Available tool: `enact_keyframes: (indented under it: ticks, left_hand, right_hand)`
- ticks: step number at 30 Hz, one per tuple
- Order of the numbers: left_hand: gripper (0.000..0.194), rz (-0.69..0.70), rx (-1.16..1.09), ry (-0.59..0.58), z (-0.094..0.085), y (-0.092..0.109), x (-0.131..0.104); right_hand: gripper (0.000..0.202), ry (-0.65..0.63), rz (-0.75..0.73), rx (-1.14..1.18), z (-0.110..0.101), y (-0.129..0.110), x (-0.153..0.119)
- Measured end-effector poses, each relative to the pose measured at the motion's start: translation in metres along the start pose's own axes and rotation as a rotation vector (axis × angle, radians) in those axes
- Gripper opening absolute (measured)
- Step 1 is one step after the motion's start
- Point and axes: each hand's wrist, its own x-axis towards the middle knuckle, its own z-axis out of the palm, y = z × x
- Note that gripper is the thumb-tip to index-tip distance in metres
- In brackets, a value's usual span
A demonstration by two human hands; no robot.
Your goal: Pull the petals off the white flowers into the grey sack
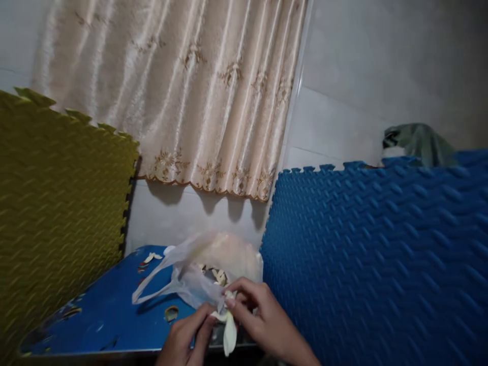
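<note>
The right hand (261, 312) pinches the upper end of the pale flower (229, 335), and the left hand (190, 330) appears to pinch a petal on its left. The flower hangs at the tabletop's (125, 300) near edge, just nearer than the bag (244, 259). It should be light, soft, easily bruised and perhaps slightly slippery; the firmer upper end likely offers the safest hold.
</note>
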Motion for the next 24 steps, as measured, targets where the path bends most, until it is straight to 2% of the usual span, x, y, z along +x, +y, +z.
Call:
enact_keyframes:
  ticks: [3,6,11,15,19,24]
  left_hand:
    - [0.032,0.035,-0.016,0.003,-0.002,0.01,0.018]
    - [0.03,0.059,-0.008,-0.018,0.0,0.015,0.024]
    - [0.028,0.05,0.032,-0.01,0.0,0.007,0.014]
    - [0.025,0.054,0.052,-0.039,-0.008,-0.007,0.0]
    - [0.027,0.05,0.094,-0.101,-0.009,-0.016,-0.009]
    - [0.025,0.007,0.064,-0.148,-0.01,-0.019,-0.017]
  right_hand:
    - [0.027,0.062,0.011,0.041,-0.007,-0.001,0.004]
    - [0.034,0.094,0.017,0.076,-0.008,0.001,0.001]
    - [0.033,0.142,-0.018,-0.047,0.004,-0.007,-0.003]
    - [0.029,0.075,-0.085,-0.127,0.014,-0.01,-0.003]
    - [0.029,0.122,0.032,-0.114,0.018,0.007,-0.003]
    - [0.035,0.106,0.159,0.149,0.041,0.04,-0.008]
